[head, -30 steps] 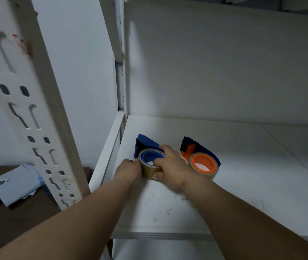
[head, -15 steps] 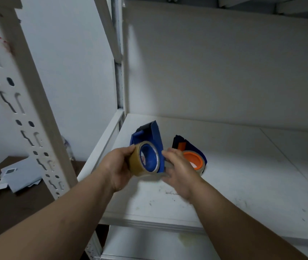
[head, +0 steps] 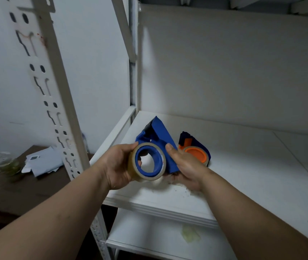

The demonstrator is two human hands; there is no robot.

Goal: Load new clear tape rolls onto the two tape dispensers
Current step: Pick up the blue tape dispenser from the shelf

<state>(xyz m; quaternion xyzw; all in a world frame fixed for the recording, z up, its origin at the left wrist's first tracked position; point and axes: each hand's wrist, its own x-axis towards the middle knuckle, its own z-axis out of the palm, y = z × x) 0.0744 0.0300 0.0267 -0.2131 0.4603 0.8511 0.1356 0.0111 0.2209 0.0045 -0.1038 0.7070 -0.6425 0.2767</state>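
Now the blue tape dispenser (head: pixel 160 136) is held clear of the shelf board (head: pixel 252 166), whereas one second ago it lay flat on that board under both hands. It has been lifted, tilted upright and drawn toward the front edge. The left hand (head: pixel 117 166) is closed around the outer face of the clear tape roll (head: pixel 147 164), which sits on the blue hub of the dispenser. The right hand (head: pixel 185 166) is clamped on the dispenser body from the opposite side, thumb uppermost. The roll appears to be mounted already; it is judged that seating or threading of the tape toward the serrated cutter at the top is the step in hand.

Just behind the right hand, the orange-hub tape dispenser (head: pixel 196 149) rests on the shelf board, partly hidden by the fingers. A roll appears to be fitted round its hub, but this cannot be confirmed.

Nothing else lies on the board, so no obstruction is present there. To the left, a perforated upright post (head: pixel 55 87) stands close beside the left forearm. Farther left and lower, white papers (head: pixel 42 162) lie on a dark table (head: pixel 18 188).
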